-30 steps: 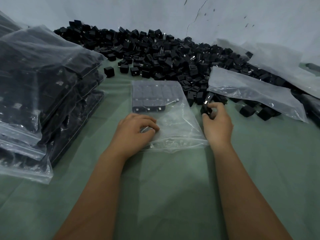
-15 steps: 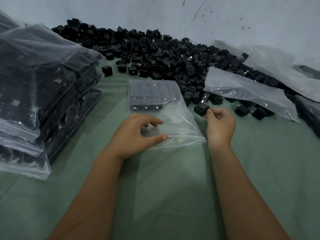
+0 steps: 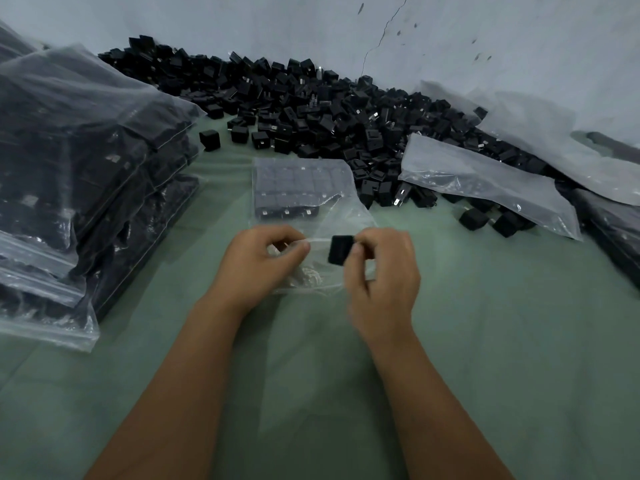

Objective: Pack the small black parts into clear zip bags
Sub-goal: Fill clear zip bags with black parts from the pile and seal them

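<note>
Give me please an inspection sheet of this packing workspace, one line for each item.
Surface: green cloth, wrinkled.
Job's things: clear zip bag partly filled with rows of black parts; one black part at its mouth; loose pile behind.
Clutter: stack of filled bags at left; empty bags at right.
Hands: left hand pinches the bag's opening; right hand holds the part.
Cables: nothing seen.
Surroundings: cracked pale wall.

Single head view, looking forward and down, close over green tabletop (image 3: 485,341), wall (image 3: 242,26) behind.
</note>
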`<state>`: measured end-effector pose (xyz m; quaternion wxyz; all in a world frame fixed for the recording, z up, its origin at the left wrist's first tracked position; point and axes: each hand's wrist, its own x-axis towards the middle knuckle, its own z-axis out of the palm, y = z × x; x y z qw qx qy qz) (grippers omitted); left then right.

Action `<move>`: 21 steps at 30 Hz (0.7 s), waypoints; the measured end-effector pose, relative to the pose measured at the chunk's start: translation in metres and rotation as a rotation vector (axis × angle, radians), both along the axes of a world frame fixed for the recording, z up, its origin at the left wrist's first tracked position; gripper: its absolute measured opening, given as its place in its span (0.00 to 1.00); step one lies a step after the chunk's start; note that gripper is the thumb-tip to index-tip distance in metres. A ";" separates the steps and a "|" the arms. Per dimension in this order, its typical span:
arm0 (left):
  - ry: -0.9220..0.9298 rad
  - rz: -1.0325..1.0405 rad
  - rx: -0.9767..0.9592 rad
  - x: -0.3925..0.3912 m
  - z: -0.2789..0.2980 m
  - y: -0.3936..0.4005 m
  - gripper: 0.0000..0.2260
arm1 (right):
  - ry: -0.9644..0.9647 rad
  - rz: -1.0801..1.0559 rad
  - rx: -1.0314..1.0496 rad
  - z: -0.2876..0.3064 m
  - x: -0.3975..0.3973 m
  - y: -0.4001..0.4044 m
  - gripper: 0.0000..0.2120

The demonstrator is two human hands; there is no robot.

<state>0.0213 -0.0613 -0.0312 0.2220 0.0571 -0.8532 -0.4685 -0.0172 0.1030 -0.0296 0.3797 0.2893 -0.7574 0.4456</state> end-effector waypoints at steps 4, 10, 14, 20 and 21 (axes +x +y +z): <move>0.075 0.054 0.161 0.000 0.003 0.002 0.03 | 0.207 -0.056 0.310 0.002 0.005 -0.011 0.04; 0.151 -0.026 0.266 0.004 0.010 0.007 0.03 | 0.245 -0.184 0.538 0.003 0.003 -0.016 0.05; 0.206 -0.088 0.298 0.006 0.014 0.008 0.02 | 0.278 -0.052 0.601 -0.002 0.005 -0.018 0.06; 0.237 -0.142 0.343 0.007 0.016 0.009 0.07 | 0.218 -0.002 0.692 -0.009 0.005 -0.020 0.03; 0.228 -0.162 0.349 0.007 0.015 0.008 0.06 | 0.180 -0.039 0.690 -0.008 0.004 -0.020 0.03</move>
